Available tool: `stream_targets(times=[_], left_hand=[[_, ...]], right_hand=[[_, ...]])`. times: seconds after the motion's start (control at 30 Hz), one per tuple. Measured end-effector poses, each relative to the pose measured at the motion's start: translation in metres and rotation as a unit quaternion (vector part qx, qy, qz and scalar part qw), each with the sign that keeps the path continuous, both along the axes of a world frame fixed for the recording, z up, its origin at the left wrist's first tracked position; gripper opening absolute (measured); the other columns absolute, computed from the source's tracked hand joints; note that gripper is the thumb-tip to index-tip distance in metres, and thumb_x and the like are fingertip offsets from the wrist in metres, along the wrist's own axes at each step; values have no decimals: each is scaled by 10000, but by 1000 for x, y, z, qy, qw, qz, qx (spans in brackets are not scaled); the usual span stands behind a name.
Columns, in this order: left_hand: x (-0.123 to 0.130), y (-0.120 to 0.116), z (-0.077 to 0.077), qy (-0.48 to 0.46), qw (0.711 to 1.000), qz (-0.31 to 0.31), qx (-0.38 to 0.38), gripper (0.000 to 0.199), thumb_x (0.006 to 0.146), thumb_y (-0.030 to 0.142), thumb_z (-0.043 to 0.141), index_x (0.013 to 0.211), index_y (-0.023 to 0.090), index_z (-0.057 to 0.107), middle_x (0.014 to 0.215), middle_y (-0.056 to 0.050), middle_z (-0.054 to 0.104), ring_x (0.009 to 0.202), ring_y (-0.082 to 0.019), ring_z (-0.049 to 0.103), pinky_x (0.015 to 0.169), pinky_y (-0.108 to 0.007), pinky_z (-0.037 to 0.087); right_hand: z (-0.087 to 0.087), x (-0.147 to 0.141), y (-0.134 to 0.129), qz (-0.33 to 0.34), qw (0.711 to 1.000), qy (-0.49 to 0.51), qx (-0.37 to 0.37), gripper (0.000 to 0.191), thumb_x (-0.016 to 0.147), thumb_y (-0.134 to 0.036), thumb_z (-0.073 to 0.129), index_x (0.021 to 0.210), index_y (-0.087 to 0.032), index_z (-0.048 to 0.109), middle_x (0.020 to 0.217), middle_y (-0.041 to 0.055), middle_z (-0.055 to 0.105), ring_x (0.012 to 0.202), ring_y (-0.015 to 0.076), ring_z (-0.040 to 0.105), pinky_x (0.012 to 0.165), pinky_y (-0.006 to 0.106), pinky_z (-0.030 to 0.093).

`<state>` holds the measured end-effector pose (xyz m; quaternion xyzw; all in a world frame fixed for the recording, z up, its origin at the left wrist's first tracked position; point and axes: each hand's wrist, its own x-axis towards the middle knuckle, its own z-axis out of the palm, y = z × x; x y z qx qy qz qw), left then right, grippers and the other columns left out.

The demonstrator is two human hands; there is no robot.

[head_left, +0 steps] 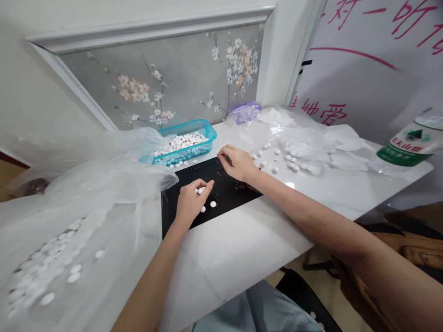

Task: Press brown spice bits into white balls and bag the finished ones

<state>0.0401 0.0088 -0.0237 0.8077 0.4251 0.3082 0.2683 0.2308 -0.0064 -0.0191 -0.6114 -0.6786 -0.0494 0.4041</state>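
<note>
My left hand (pixel 193 202) is closed around a few small white balls (pixel 200 190), which show between the thumb and fingers. It rests over the left part of a black mat (pixel 228 193). Just beside it, two more white balls (pixel 213 204) lie on the mat. My right hand (pixel 237 162) hovers at the mat's far edge with its fingertips pinched together; anything between them is too small to make out. Small reddish-brown bits (pixel 242 186) are scattered on the mat below the right wrist.
A blue plastic basket (pixel 212 144) of white balls stands behind the mat. At left, a large clear plastic bag (pixel 114 258) holds many more. Loose balls (pixel 292 161) and plastic wrapping lie right, near a purple packet (pixel 245 113). A labelled bottle (pixel 408 144) stands at far right.
</note>
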Motion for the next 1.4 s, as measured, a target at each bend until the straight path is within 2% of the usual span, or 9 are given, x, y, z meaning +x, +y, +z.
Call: stream_targets(times=[0.13,0.33,0.5,0.73,0.9,1.0,1.13,1.27,1.4], left_hand=[[0,7,1,-120,990,39,-56,360,772,484,558,570,186,561,486,40,450,476,-95,412,498,-223,311],[-5,18,5,-268,947,101,-145,382,743,543,545,640,175,550,459,71,365,376,-59,322,376,-201,237],[-11,23,12,-370,892,128,-227,348,683,502,623,668,161,555,439,88,350,344,-38,303,317,-171,164],[-13,24,23,-420,847,138,-295,337,661,487,626,666,177,492,418,115,300,316,-29,239,300,-162,163],[-22,29,18,-454,827,132,-305,341,679,495,607,682,175,490,415,122,295,311,-25,224,299,-155,149],[-26,32,9,-461,826,109,-305,348,679,491,623,684,160,518,413,116,311,320,-23,247,307,-144,150],[-28,33,0,-445,839,68,-306,372,660,498,660,663,142,551,407,102,339,325,-22,260,316,-140,142],[-30,32,-3,-427,851,43,-303,402,639,527,663,639,140,554,400,93,347,332,-23,264,326,-144,147],[-31,33,-6,-416,859,31,-297,413,669,546,631,643,142,552,403,93,332,332,-22,254,333,-151,147]], right_hand=[[5,-1,-3,47,999,1,-14,140,850,-203,446,808,-166,575,827,47,603,630,129,514,617,252,367],[19,-34,-25,253,947,-34,-193,362,789,-528,572,816,-167,577,691,-3,598,569,107,516,540,224,351],[9,-75,-46,199,953,-136,-184,780,692,-761,481,1163,-139,467,1039,117,598,668,222,615,550,312,429],[-9,-93,-37,176,950,-145,-213,221,922,-315,418,1020,-156,536,974,120,631,727,235,655,562,302,453],[-8,-85,-29,166,965,-81,-188,147,902,-281,473,895,-161,558,880,80,661,692,192,643,591,273,443],[7,-66,-3,121,982,-10,-146,196,929,-322,420,904,-177,549,835,36,650,740,145,618,668,242,443],[41,-42,69,0,988,105,-110,286,922,-385,405,870,-150,557,787,45,617,742,156,581,671,268,439],[66,-31,135,-88,958,224,-156,365,952,-377,352,918,-101,588,835,70,616,750,159,602,653,297,487],[74,-20,158,-105,930,296,-192,321,893,-349,528,1139,-145,547,1106,76,585,929,176,596,787,378,516]])
